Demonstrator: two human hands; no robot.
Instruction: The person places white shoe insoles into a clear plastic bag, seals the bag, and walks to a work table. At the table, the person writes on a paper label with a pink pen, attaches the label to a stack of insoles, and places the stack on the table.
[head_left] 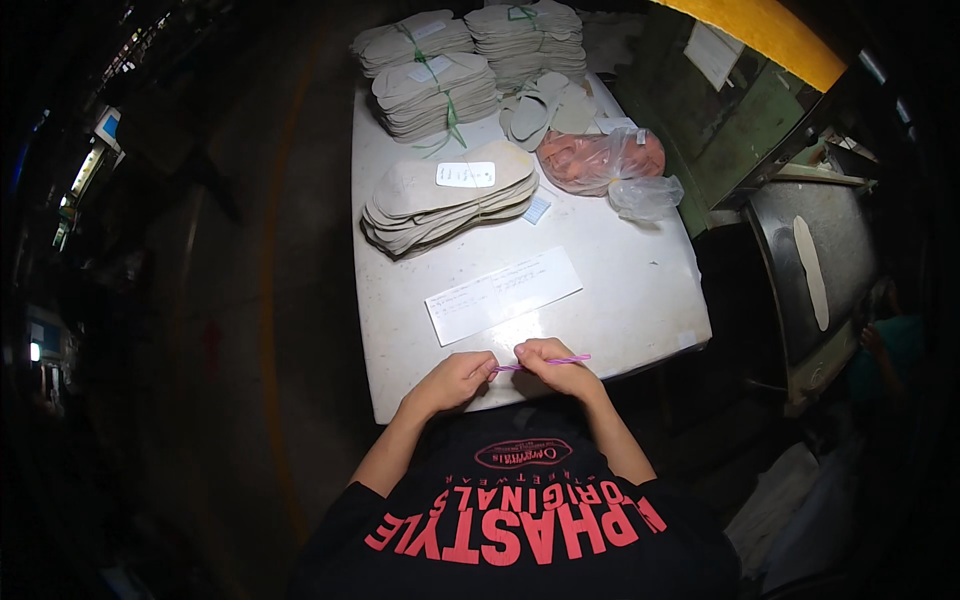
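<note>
At the near edge of the white table (400,330), my left hand (458,380) and my right hand (556,366) are close together, fingers closed. Between them runs a thin pink-purple strip (508,368), gripped by both. One end sticks out past my right hand; whether it is a cord or something stiffer, I cannot tell. Just beyond my hands lies a white sheet of paper (505,295) with handwriting on it. Farther back sits a tied stack of grey insole-shaped pieces (450,205), topped by a white label.
Green-tied insole bundles (435,95) fill the table's far end, beside loose insole pieces (530,112). A clear plastic bag (600,165) holds orange-pink material. Right of the table stand a green machine (690,130) and a dark bench (775,225). Another person's teal sleeve (897,350) shows at far right.
</note>
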